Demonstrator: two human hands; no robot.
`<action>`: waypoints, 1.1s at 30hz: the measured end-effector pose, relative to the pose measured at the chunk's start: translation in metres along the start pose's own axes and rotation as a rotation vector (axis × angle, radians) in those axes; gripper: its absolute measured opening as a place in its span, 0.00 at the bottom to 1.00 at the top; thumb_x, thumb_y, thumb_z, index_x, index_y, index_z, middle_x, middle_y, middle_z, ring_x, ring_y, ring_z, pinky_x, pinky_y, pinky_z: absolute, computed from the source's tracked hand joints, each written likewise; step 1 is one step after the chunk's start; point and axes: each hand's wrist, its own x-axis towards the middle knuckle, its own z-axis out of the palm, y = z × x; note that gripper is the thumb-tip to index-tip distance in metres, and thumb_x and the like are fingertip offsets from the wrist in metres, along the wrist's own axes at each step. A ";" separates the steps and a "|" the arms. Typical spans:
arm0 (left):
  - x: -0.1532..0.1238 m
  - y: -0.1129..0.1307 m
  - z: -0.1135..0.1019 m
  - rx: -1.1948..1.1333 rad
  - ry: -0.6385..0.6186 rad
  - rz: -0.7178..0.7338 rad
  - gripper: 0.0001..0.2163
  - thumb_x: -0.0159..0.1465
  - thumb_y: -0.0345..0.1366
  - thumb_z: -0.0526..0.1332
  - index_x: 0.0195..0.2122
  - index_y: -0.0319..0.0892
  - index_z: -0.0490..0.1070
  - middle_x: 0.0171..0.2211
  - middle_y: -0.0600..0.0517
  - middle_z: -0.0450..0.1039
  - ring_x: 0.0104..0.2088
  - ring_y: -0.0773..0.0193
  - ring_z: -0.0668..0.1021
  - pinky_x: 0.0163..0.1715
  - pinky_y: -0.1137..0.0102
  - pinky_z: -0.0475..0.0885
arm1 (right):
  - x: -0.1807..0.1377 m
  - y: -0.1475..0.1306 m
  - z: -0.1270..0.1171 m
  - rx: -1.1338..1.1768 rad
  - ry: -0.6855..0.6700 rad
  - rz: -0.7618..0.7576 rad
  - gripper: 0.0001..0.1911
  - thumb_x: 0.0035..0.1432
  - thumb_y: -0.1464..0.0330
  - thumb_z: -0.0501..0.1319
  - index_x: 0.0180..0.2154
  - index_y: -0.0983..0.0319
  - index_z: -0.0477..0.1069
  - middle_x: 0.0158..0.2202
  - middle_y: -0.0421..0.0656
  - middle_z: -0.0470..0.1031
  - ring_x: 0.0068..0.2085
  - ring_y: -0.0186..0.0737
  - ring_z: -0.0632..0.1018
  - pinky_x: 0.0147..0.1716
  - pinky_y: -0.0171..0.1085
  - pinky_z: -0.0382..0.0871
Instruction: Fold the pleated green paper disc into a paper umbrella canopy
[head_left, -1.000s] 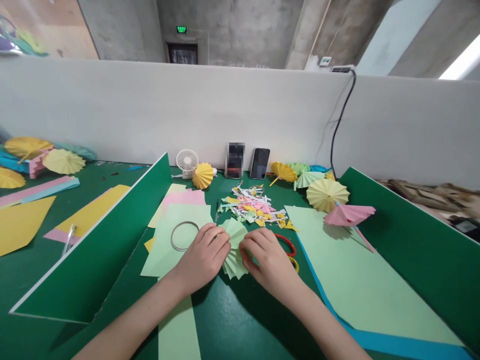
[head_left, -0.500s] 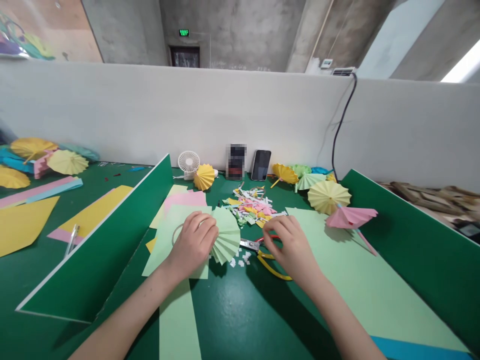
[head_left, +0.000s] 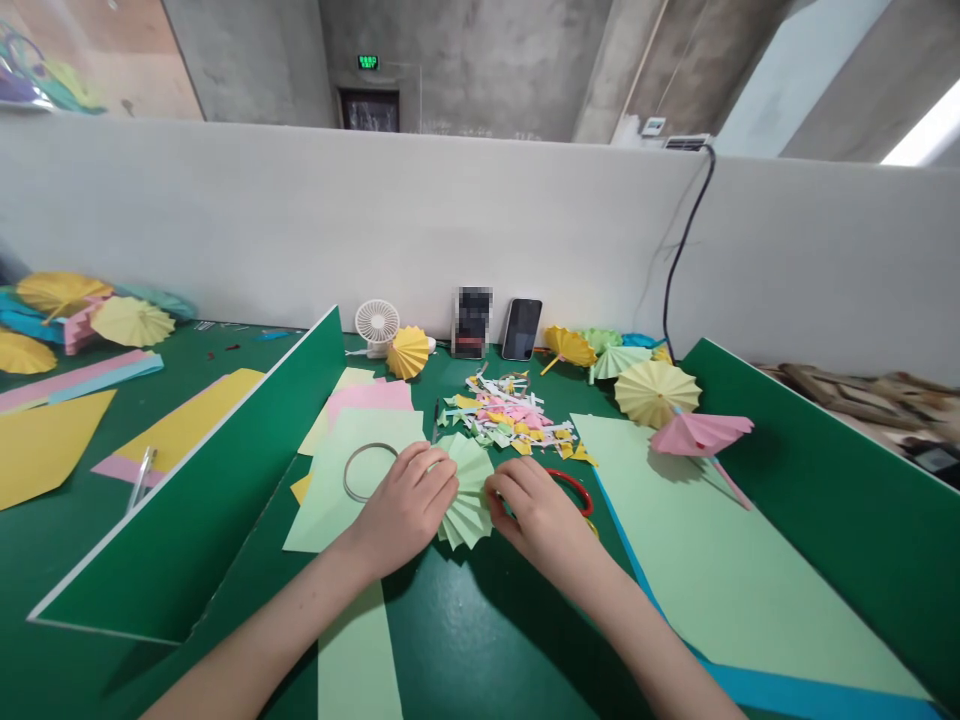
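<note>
My left hand (head_left: pixel 412 495) is closed on the left side of a pleated light-green paper fan (head_left: pixel 466 515), its folds spread round. At the fan's right edge is my right hand (head_left: pixel 529 505), fingers pinched together; anything between those fingertips is hidden. Behind the right hand lie scissors (head_left: pixel 574 490), with only part of the red and yellow handles showing. A thin grey ring (head_left: pixel 352 470) rests on light-green paper (head_left: pixel 322 510) beside my left hand. Beyond the fan is a heap of cut paper scraps (head_left: pixel 517 410).
Green dividers stand left (head_left: pixel 202 500) and right (head_left: pixel 840 500). At the back are a small fan (head_left: pixel 377 322), two phones (head_left: pixel 523 330) and several paper umbrellas (head_left: pixel 657 392). A large light-green sheet (head_left: pixel 720 560) lies on the right over blue paper (head_left: pixel 795 690).
My left hand has brought the pleated paper right and nearer to me. My right hand has moved left to its edge. The ring is uncovered, and the green sheet at right has shifted, showing blue underneath.
</note>
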 end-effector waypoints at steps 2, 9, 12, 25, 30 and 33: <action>0.000 -0.001 0.000 0.014 0.002 0.002 0.07 0.60 0.24 0.51 0.32 0.37 0.67 0.35 0.48 0.70 0.41 0.61 0.69 0.46 0.60 0.65 | 0.000 0.001 -0.001 0.006 0.004 0.007 0.09 0.53 0.79 0.50 0.27 0.64 0.65 0.27 0.45 0.67 0.30 0.40 0.66 0.28 0.38 0.64; 0.002 -0.011 -0.002 0.048 0.063 -0.059 0.05 0.59 0.24 0.53 0.30 0.37 0.67 0.33 0.48 0.70 0.40 0.61 0.69 0.45 0.61 0.66 | -0.001 0.022 -0.013 0.041 0.144 0.074 0.08 0.52 0.78 0.51 0.26 0.61 0.62 0.25 0.44 0.66 0.29 0.40 0.67 0.29 0.38 0.64; 0.003 -0.014 -0.003 0.049 0.074 -0.114 0.04 0.59 0.25 0.55 0.28 0.37 0.66 0.32 0.48 0.70 0.38 0.61 0.69 0.44 0.61 0.66 | -0.002 0.024 -0.016 0.080 0.218 0.160 0.06 0.54 0.76 0.52 0.28 0.62 0.62 0.27 0.45 0.67 0.31 0.40 0.68 0.30 0.38 0.64; 0.002 -0.005 -0.001 -0.079 0.041 -0.145 0.05 0.59 0.26 0.54 0.28 0.38 0.66 0.31 0.49 0.68 0.38 0.62 0.68 0.44 0.62 0.65 | -0.003 -0.004 0.007 -0.006 0.110 -0.011 0.10 0.58 0.76 0.50 0.30 0.66 0.69 0.25 0.45 0.69 0.28 0.38 0.66 0.27 0.35 0.61; 0.002 -0.004 -0.002 -0.102 0.089 -0.138 0.03 0.59 0.26 0.54 0.31 0.38 0.66 0.33 0.48 0.67 0.38 0.61 0.68 0.44 0.61 0.65 | -0.002 -0.004 0.004 -0.042 0.108 -0.023 0.11 0.57 0.77 0.50 0.29 0.66 0.69 0.25 0.45 0.68 0.27 0.37 0.65 0.26 0.35 0.60; 0.002 -0.002 -0.001 -0.096 0.118 -0.096 0.04 0.58 0.25 0.55 0.31 0.39 0.66 0.34 0.48 0.66 0.39 0.61 0.68 0.44 0.61 0.65 | -0.002 -0.005 0.004 -0.035 0.096 -0.020 0.11 0.58 0.77 0.49 0.30 0.66 0.69 0.25 0.45 0.68 0.27 0.37 0.65 0.26 0.35 0.60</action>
